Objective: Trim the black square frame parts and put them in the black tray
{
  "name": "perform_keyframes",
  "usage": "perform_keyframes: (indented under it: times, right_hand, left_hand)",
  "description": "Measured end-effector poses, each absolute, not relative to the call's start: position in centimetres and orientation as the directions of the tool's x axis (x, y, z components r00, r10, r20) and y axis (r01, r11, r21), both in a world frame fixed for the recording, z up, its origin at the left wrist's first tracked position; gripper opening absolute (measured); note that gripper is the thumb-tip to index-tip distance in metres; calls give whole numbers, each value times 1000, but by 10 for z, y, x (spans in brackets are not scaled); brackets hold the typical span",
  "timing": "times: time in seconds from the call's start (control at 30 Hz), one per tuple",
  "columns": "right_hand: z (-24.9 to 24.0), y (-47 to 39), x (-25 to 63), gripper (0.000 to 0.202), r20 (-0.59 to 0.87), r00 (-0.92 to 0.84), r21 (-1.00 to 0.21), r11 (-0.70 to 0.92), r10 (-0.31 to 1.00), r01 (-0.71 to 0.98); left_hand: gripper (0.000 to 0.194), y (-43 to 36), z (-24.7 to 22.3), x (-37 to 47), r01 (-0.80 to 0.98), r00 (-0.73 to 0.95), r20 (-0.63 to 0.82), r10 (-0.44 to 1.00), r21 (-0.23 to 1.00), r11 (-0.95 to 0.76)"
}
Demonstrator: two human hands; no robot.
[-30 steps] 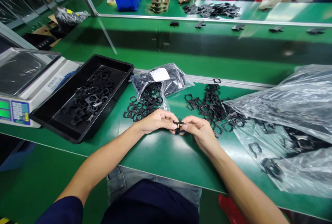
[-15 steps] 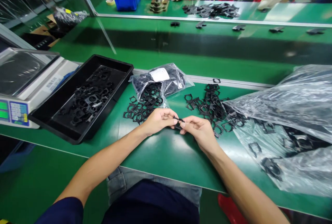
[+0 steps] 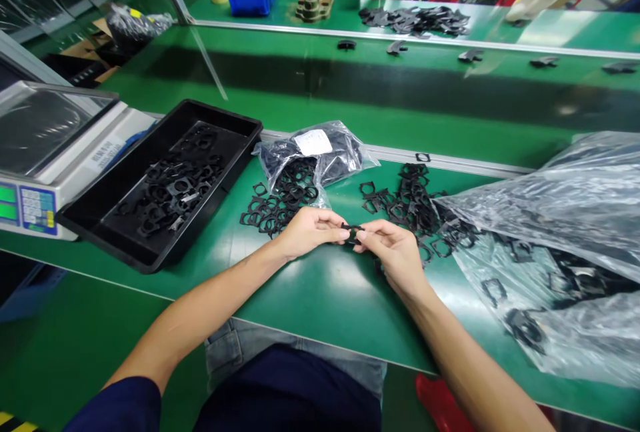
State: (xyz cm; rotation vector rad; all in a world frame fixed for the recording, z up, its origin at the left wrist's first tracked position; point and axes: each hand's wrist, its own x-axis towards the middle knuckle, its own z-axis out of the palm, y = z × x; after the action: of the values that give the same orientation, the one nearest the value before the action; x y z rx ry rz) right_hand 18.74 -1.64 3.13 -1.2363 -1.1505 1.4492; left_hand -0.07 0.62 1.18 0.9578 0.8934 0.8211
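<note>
Left hand (image 3: 314, 231) and right hand (image 3: 393, 249) both pinching one small black part (image 3: 353, 227) between fingertips, just above the bench (image 3: 300, 299); part mostly hidden by fingers. Taking the hands as clock center: loose black frames (image 3: 267, 209) at 10, labeled clear bag (image 3: 345, 155) at 11, second heap (image 3: 415, 202) at 2, big plastic sheeting (image 3: 565, 192) with more frames at 3. Black tray (image 3: 120, 233) of frames between 9 and 10, scale (image 3: 37, 209) beyond it.
</note>
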Motion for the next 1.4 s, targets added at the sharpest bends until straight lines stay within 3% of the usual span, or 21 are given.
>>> perform_keyframes:
  times: [0.3,0.63,0.87,1.07,1.4]
  right_hand:
    - [28,-22,187,39,-82,-112,-997,-82,990,1]
    - [30,-19,187,37,-197,-130,-965,-216,972,-149]
    - [30,-21,187,35,-136,-89,-990,-139,987,-23]
    - [28,-21,189,33,-115,-110,-991,-122,987,-60]
    - [31,-28,186,32,94,-175,-995,97,980,6]
  left_hand:
    - [38,7,10,-1,-182,447,-245,860,917,356]
    - [44,6,16,-2,-235,482,-234,844,894,382]
    - [37,4,14,2,-229,366,-160,917,939,256]
    - [32,3,11,5,-203,321,-123,939,960,195]
    - [24,3,8,4,-271,369,-20,929,954,129]
